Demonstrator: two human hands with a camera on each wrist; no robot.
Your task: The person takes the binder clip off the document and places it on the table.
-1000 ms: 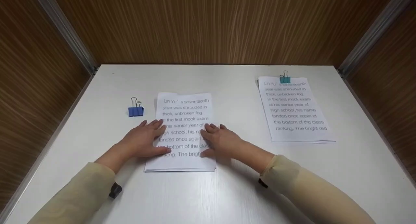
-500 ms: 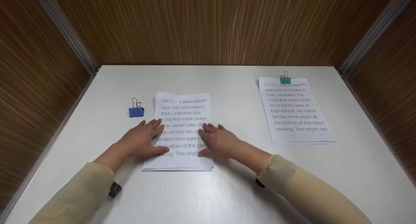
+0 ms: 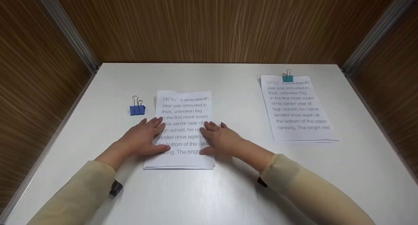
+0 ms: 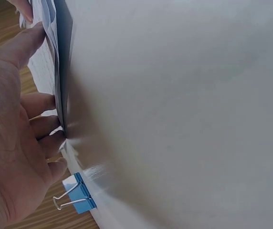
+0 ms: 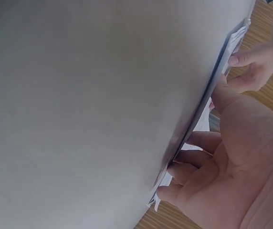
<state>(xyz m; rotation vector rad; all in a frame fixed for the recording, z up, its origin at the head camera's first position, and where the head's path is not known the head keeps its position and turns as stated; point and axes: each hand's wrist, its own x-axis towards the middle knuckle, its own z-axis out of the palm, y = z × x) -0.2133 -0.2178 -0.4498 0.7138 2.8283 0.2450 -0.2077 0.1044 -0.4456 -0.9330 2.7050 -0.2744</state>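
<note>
Head view: an unclipped stack of white printed paper [image 3: 184, 128] lies flat on the white bench [image 3: 192, 199], a little left of its middle, between the person's two hands. Large grey-black type covers the top sheet, reading in part "year was shrouded in thick, unbroken fog." The stack's top edge is slightly wavy, and sheets stick out unevenly at the bottom edge; the wrist views show the layered sides and ruffled corners. The left hand [image 3: 142, 138] is loosely spread, fingers touching the left edge and thumb over the printed face. The right hand [image 3: 225, 140], also loosely spread, touches the right edge. Neither hand pinches anything. Near the stack's upper left stands a blue metal binder clip [image 3: 137, 110]. Well to the right lies a second printed stack [image 3: 297, 107], a teal binder clip [image 3: 287, 78] on its top edge.
</note>
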